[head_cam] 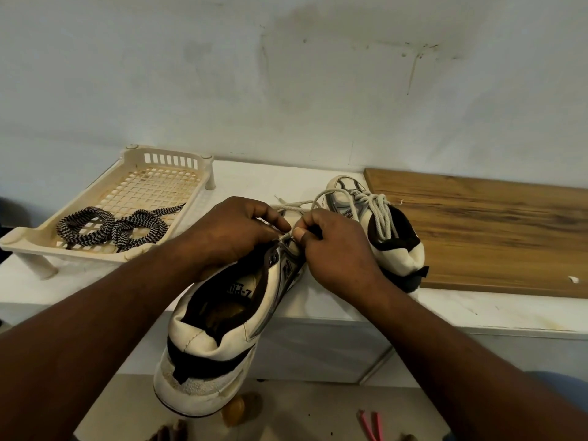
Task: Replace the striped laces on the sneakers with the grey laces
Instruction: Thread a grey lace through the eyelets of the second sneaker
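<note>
Threading the grey lace (296, 204) through the near sneaker (222, 313).
The shoe hangs over the front edge of the surface (254, 176). The left hand (235, 230) and right hand (334, 249) both pinch the lace with curled fingers (273, 222). The other sneaker (391, 237) looks laced. The striped laces (111, 229) lie in the tray (31, 240) at the left end. Next, the lace tip probably needs poking through the next hole.
</note>
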Action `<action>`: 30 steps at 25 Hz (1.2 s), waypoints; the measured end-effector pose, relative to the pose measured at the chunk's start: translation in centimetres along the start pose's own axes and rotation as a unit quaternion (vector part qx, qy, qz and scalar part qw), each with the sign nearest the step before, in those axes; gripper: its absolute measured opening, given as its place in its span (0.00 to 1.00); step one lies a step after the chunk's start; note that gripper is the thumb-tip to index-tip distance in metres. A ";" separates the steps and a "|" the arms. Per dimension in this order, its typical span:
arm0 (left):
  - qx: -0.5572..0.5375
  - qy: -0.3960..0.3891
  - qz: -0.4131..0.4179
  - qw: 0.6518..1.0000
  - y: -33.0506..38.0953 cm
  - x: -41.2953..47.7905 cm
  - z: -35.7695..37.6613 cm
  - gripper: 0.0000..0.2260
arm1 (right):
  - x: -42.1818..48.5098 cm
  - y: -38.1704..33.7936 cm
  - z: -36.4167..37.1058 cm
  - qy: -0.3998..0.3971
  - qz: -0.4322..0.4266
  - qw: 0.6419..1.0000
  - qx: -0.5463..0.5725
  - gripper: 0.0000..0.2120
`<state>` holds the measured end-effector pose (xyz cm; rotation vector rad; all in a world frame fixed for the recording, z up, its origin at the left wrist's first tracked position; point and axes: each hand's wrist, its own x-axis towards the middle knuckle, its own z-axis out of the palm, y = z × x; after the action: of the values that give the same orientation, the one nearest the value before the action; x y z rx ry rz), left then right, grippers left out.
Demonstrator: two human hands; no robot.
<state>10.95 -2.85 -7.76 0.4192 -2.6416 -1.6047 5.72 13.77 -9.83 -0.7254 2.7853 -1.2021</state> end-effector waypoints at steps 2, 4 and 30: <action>-0.014 -0.010 -0.012 1.000 0.0 0.0 0.0 0.07 | 0.2 0.2 -0.1 -0.005 0.007 1.000 0.029 0.07; -0.025 -0.019 -0.016 0.999 -0.1 0.0 0.0 0.07 | 0.2 0.2 0.0 0.003 0.007 0.999 0.037 0.06; -0.014 -0.021 0.012 1.000 -0.2 -0.1 -0.2 0.10 | -0.2 0.3 -0.3 0.024 -0.032 0.999 -0.012 0.04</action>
<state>11.15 -3.08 -7.81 0.3562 -2.6415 -1.6591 5.75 14.23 -9.83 -0.8041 2.8411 -1.2153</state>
